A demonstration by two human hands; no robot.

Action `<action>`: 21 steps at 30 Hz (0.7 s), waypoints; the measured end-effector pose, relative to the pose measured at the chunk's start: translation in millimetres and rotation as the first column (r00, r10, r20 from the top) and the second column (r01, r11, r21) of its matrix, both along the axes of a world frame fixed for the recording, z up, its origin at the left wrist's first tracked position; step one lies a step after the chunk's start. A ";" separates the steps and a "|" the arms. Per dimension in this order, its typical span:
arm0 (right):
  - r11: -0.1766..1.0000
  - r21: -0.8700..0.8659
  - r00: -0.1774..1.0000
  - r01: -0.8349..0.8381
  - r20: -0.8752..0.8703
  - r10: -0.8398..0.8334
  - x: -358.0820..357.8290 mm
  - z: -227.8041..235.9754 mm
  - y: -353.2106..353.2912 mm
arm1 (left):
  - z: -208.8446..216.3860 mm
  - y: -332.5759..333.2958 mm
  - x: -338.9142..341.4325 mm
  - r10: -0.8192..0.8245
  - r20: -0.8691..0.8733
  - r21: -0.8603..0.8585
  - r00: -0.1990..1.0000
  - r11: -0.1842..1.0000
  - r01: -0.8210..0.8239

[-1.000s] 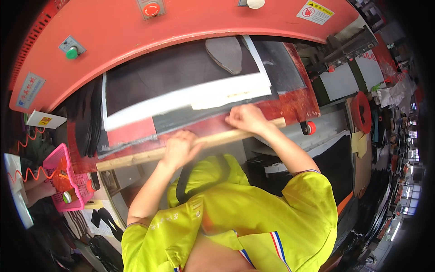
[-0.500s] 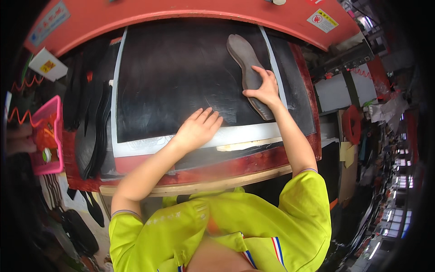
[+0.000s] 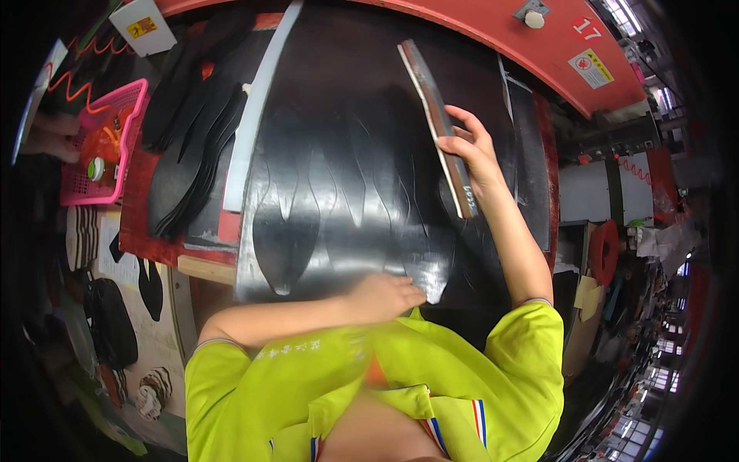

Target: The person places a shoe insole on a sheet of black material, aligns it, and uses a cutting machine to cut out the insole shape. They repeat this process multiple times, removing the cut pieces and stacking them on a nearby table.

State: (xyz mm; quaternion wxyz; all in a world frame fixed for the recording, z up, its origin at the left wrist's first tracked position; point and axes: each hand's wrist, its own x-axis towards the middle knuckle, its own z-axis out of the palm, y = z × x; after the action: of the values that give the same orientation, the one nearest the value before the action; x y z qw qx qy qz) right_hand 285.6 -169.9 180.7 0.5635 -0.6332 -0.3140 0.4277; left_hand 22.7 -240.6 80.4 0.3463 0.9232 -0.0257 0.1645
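A sole-shaped cutting die [image 3: 440, 127], brown with a pale edge, is tipped up on its side in my right hand [image 3: 476, 150]. Fingers and thumb pinch its near half, above the right part of a black sheet [image 3: 354, 131]. Several sole-shaped outlines mark the sheet's shiny near half. The sheet hangs over the table's front edge toward my body. My left hand [image 3: 385, 295], somewhat blurred, is closed on its near edge close to my shirt, its thumb hidden.
Loose black sole pieces [image 3: 192, 165] are stacked on the red table [image 3: 142, 219] at left. Beyond them stands a pink basket [image 3: 127, 146] holding small items. A red machine beam [image 3: 493, 27] spans the far side. A pale strip [image 3: 265, 100] lies along the sheet's left.
The black sheet has shifted toward my body, bringing sole outlines into view. My left hand has drawn back with its edge. The die has turned from flat onto its side in my right hand.
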 end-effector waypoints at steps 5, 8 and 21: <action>0.995 -0.040 0.996 -0.087 -0.003 0.086 -52.8 0.0 59.1 | -27.2 -36.2 -2.7 -0.129 0.014 -0.504 0.992 0.856 0.118; 0.994 -0.033 0.994 -0.109 0.027 0.109 -72.7 -11.4 102.2 | -45.1 -49.6 2.3 -0.109 -0.020 -0.481 0.994 0.873 0.086; 0.880 -0.371 0.541 0.296 0.824 0.166 -141.4 -58.5 223.4 | -83.3 -75.1 8.0 -0.014 0.083 -0.357 0.996 0.933 0.043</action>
State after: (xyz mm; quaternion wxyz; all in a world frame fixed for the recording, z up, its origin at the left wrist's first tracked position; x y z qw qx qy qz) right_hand 144.2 53.5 122.3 0.1889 -0.8870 -0.4060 0.1128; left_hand 30.8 -315.7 -3.0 0.5097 0.8371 -0.0224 0.1976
